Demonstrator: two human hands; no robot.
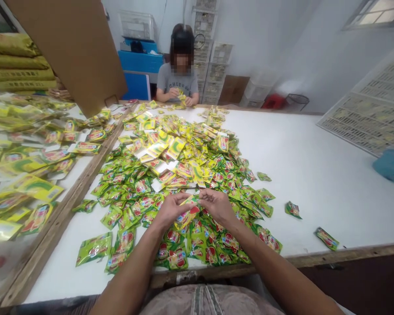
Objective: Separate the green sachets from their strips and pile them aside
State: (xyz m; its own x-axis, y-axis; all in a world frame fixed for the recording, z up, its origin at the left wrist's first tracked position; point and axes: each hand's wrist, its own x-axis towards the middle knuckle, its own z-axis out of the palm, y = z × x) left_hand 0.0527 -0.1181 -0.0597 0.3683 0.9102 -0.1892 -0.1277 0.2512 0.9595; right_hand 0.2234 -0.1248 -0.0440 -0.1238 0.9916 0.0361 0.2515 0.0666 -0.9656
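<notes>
Low over a heap of shiny green sachets (142, 186), my left hand (170, 212) grips a small yellow-green carton (186, 218) with red fruit printed on it. The fingers of my right hand (218, 210) are curled and pinched at the carton's upper end, so whatever lies between the fingertips is partly hidden. Just beyond both hands, yellow cartons (175, 148), some with white flaps standing up, lie on top of the sachets. More green sachets spread beneath my wrists toward the front edge.
A wooden strip (68, 199) divides the white table (282, 144); many yellow cartons (36, 188) lie left of it. Across the table a person (177, 81) handles yellow packets. A cardboard sheet (68, 48) leans at left. White crates (367, 105) and a blue bundle (392, 166) stand right.
</notes>
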